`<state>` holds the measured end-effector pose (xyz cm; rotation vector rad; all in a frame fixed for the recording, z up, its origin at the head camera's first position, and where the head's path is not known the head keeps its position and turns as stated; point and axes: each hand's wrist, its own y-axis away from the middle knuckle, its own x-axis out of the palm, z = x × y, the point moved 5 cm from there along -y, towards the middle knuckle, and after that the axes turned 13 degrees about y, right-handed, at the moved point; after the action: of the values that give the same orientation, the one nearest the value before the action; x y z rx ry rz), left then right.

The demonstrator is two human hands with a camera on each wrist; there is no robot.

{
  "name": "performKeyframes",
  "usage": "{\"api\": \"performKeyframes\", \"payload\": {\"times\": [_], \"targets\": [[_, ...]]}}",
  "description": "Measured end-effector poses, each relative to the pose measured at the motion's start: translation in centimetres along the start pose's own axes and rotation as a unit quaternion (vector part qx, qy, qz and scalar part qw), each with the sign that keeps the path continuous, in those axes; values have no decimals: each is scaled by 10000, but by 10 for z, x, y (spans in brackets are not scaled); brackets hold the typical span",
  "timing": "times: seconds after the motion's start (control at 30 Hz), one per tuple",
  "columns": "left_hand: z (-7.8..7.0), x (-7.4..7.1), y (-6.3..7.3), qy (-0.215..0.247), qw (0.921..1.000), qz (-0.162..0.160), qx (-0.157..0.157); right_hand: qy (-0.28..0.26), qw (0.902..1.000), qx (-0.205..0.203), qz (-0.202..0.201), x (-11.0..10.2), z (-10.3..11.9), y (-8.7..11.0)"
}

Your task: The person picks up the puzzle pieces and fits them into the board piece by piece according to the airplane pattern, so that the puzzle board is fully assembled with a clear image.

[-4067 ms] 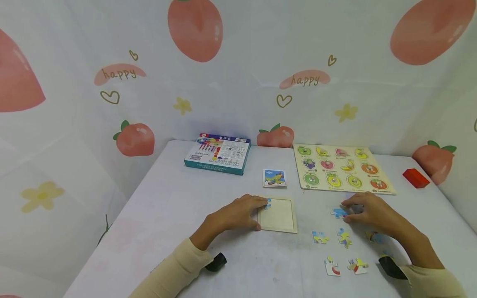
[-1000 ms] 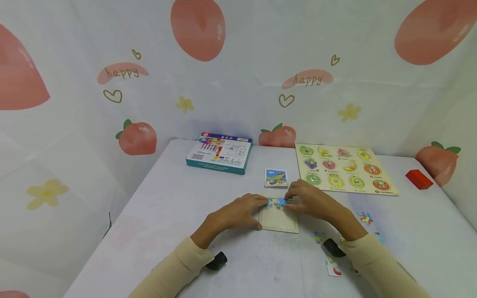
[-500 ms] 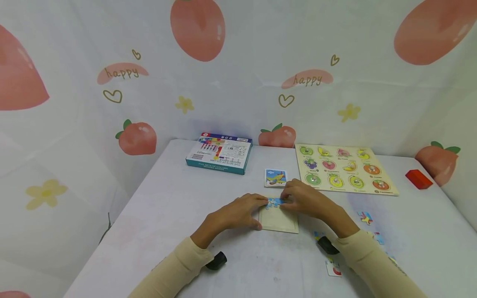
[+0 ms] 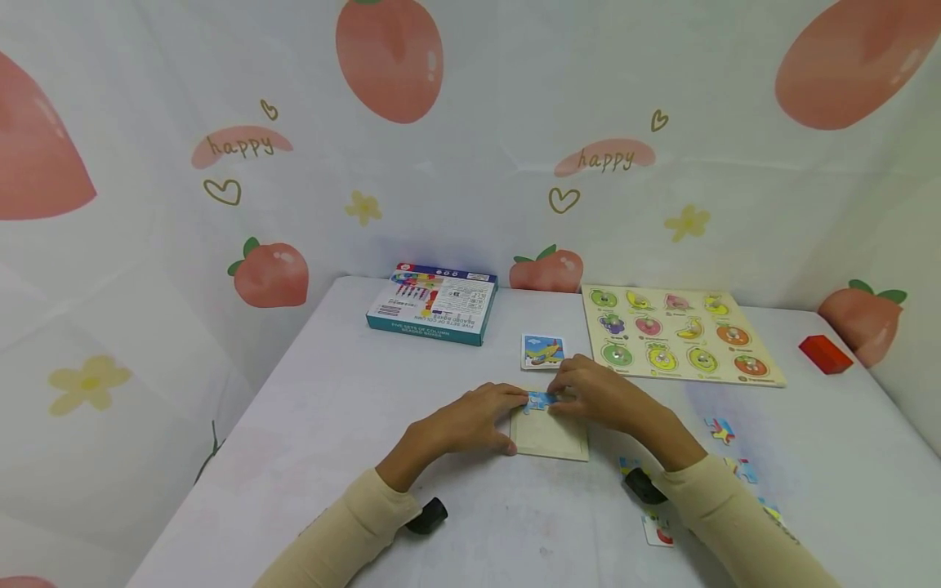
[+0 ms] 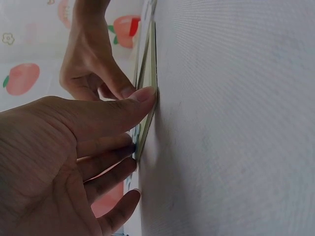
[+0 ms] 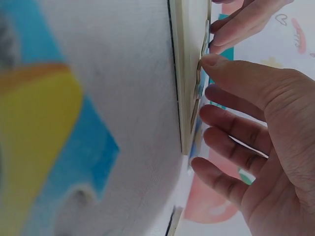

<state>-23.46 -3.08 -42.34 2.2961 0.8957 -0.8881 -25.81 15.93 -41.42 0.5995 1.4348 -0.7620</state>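
A square wooden puzzle tray (image 4: 550,443) lies on the table. My left hand (image 4: 472,420) holds it by the left side, thumb at the near-left edge and fingertips over a blue jigsaw piece (image 4: 532,399) in the upper-left corner. My right hand (image 4: 606,398) pinches a second blue jigsaw piece (image 4: 548,400) by its right side, down in the tray against the first. Its fingertips partly cover that piece. In the right wrist view the thumb of the right hand (image 6: 275,128) touches the piece, just above the tray (image 6: 189,73).
Several loose jigsaw pieces lie at the right, including a red-and-blue one (image 4: 720,430) and a white-edged one (image 4: 657,531); the right sleeve hides some. Beyond the tray are an airplane picture card (image 4: 542,351), a fruit board (image 4: 680,335), a boxed set (image 4: 434,304) and a red block (image 4: 826,354).
My right hand has brought a blue piece from the loose ones at the right into the tray. Over the last second it has slid left against the first piece. The left hand stays put.
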Motion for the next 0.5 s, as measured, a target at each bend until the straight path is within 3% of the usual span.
{"api": "performKeyframes", "payload": {"times": [0.5], "targets": [[0,0,1,-13,10000,-44,-13,-155,9997,-99,155,-1,3,-3]]}}
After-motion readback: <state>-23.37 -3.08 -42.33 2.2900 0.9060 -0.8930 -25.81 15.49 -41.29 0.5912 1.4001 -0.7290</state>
